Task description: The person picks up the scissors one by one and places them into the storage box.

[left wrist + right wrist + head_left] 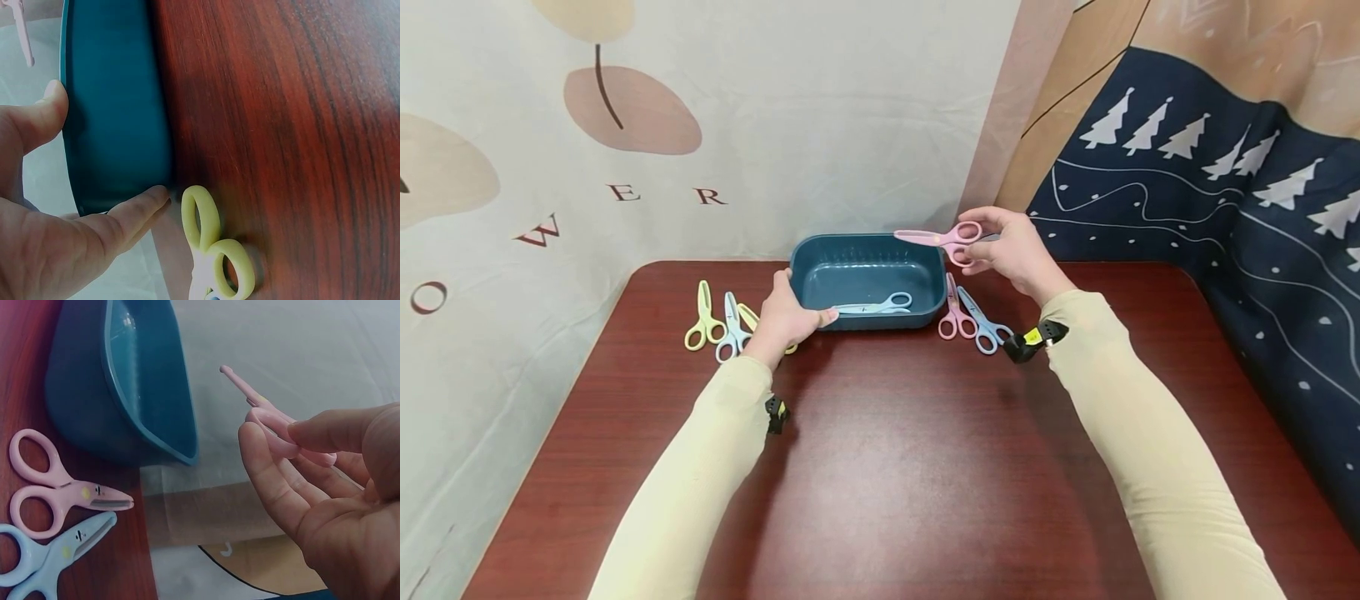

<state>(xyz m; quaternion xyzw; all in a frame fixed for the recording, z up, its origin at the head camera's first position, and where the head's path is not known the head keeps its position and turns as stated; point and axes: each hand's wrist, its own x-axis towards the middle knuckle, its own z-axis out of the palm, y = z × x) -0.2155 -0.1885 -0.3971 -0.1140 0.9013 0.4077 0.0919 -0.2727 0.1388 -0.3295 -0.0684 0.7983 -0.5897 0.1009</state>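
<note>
A teal plastic basin (868,321) stands at the back of the table, with light-blue scissors (874,307) lying inside. My left hand (788,315) touches the basin's left end; in the left wrist view its thumb lies at the rim and its fingers (134,215) rest along the outer wall. Pink scissors (936,238) are pinched by their handle loops in my right hand (1011,250), above the basin's right end, blades pointing left. In the right wrist view the thumb and fingers press on one loop (275,428).
Pink scissors (956,313) and blue scissors (985,323) lie right of the basin. On its left are yellow-green scissors (703,318), light-blue scissors (732,329) and another yellow pair (201,215), partly behind my left hand. Printed cloths hang behind the brown table (880,467).
</note>
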